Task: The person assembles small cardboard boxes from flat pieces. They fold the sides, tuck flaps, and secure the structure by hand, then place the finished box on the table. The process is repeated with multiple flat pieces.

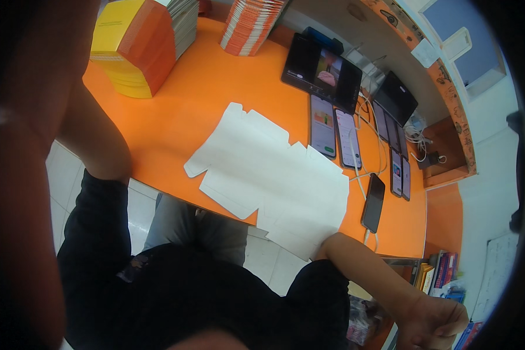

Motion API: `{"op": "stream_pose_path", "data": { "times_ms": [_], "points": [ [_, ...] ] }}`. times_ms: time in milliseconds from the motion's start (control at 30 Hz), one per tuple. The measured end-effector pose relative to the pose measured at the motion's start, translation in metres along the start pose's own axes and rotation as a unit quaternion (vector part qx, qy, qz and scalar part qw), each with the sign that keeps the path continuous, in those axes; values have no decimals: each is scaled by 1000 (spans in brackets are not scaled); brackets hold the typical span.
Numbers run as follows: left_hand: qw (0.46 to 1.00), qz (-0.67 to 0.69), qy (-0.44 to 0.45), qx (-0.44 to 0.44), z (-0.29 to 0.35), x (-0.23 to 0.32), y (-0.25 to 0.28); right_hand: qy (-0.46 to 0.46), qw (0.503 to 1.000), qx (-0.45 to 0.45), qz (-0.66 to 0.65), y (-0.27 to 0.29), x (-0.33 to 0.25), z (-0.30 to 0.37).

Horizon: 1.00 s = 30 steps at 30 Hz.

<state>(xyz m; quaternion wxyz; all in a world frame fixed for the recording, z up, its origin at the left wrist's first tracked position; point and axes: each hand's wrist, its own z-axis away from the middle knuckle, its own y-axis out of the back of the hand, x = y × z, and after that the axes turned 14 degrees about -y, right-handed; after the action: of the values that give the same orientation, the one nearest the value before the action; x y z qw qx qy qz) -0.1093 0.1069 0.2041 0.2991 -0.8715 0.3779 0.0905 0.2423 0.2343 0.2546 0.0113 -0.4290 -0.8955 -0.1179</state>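
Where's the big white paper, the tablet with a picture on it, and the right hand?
White paper (274, 169): head view, middle of its surface.
Tablet (328, 70): head view, on its screen.
Right hand (434, 322): head view, its middle.

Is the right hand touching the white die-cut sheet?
Apart. The head view shows the right hand out beyond the edge of the orange table, with a plain gap between it and the white die-cut sheet.

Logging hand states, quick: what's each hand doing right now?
Left hand: too close and blurred to tell.
Right hand: curled closed, nothing visibly held.
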Motion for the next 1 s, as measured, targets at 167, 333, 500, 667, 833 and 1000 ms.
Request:
{"op": "stream_pose_path", "data": {
  "times_ms": [167,333,500,667,833,1000],
  "points": [
    [1000,7,2,9,0,-3,0,-8,999,3,31,7,1,2],
    [1000,6,5,11,1,-2,3,-18,999,-8,39,9,2,2],
    [1000,0,3,5,0,-1,6,-25,999,-7,30,9,3,2],
    [1000,1,-1,0,-1,-1,12,-34,999,-9,35,6,3,-1],
    [1000,-19,8,-8,4,-1,28,-61,997,-17,49,22,2,4],
    [998,-46,18,-29,6,-5,56,-33,862,11,505,71,74,18]
  ]
}}
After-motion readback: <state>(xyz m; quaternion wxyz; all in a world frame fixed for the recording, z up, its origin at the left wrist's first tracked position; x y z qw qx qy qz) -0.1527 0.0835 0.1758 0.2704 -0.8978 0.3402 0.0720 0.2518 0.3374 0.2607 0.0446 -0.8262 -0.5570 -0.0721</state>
